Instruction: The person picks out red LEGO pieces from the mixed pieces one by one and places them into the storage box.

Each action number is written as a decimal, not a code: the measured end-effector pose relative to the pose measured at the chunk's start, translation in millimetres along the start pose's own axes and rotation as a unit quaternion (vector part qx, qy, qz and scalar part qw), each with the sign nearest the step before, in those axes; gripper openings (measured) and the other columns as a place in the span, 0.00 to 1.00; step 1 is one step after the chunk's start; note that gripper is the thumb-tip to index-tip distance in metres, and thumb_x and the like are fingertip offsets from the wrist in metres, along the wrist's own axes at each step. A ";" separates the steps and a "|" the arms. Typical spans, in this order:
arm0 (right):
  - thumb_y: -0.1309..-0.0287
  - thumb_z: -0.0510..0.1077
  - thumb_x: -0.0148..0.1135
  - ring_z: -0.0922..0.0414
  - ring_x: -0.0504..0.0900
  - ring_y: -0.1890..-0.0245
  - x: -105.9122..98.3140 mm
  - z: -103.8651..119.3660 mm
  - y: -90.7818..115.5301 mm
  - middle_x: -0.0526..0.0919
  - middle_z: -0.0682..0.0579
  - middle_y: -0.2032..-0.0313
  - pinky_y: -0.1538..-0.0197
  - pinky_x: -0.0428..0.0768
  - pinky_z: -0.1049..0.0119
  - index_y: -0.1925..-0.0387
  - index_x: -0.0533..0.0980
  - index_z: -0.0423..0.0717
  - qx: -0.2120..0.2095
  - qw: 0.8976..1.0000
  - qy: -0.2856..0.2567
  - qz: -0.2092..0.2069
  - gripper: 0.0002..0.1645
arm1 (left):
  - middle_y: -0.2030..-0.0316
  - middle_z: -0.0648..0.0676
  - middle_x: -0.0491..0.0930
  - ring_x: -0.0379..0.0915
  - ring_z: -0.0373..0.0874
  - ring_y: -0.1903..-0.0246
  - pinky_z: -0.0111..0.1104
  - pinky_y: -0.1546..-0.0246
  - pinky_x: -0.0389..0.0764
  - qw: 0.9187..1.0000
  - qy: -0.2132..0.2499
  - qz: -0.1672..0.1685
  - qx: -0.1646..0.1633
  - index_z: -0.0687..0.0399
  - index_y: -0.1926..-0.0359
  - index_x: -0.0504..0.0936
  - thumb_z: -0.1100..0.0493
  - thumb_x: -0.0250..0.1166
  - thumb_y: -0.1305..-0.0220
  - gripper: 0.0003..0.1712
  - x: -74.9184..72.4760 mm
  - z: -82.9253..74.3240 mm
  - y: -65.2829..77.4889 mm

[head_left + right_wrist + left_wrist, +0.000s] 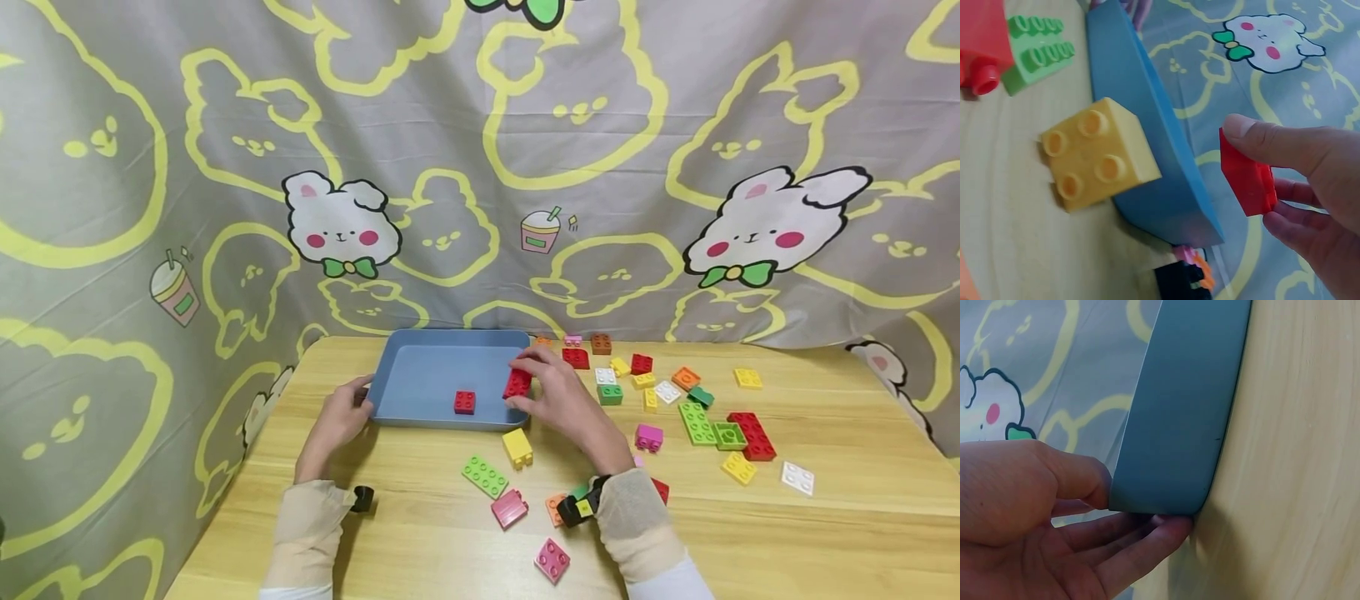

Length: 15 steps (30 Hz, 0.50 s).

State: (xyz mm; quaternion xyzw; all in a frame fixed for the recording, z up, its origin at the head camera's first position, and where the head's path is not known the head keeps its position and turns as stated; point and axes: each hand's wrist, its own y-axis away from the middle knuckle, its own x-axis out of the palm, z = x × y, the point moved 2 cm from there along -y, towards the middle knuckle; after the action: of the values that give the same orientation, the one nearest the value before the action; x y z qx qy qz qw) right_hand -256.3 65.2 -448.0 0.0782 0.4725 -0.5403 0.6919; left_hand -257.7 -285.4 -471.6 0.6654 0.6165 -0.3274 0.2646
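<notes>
A blue tray (420, 367) lies at the back of the table with one red brick (465, 402) inside, toward its front. My left hand (343, 417) holds the tray's left front corner; in the left wrist view the thumb is at the rim and the fingers are against the outer wall. Over the tray's right end, my right hand (558, 392) pinches another red brick (1247, 178) between thumb and fingers. Just in front of the tray stands a yellow brick (517, 448).
A light green brick (484, 476) and pink bricks (510, 509) lie nearer me. Many loose bricks are spread to the right, among them a long red brick (752, 436) and a magenta brick (648, 437). A patterned curtain (450, 250) hangs behind the table.
</notes>
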 end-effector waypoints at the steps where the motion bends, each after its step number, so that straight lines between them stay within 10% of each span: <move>1: 0.54 0.47 0.77 0.54 0.72 0.49 2.5 0.2 -0.3 0.74 0.49 0.47 0.46 0.77 0.55 0.46 0.79 0.41 -0.002 1.000 0.000 0.004 0.32 | 0.52 0.71 0.78 0.75 0.57 0.54 0.49 0.55 0.77 1.000 -0.001 0.001 0.002 0.72 0.34 0.66 0.74 0.51 0.36 0.28 0.5 -0.2 -0.1; 15: 0.52 0.42 0.76 0.53 0.75 0.54 27.5 -0.4 -4.0 0.75 0.47 0.49 0.51 0.79 0.59 0.49 0.81 0.38 -0.025 0.997 0.032 0.063 0.27 | 0.50 0.70 0.77 0.75 0.57 0.53 0.49 0.55 0.77 1.000 0.004 0.001 0.006 0.70 0.33 0.66 0.73 0.50 0.36 0.28 6.2 -4.9 -1.9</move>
State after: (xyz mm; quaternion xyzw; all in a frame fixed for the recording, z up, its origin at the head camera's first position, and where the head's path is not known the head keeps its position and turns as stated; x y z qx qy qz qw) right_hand -260.6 45.3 -466.9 0.1082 0.5017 -0.4810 0.7108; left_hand -258.8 -277.5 -473.1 0.6689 0.6151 -0.3281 0.2579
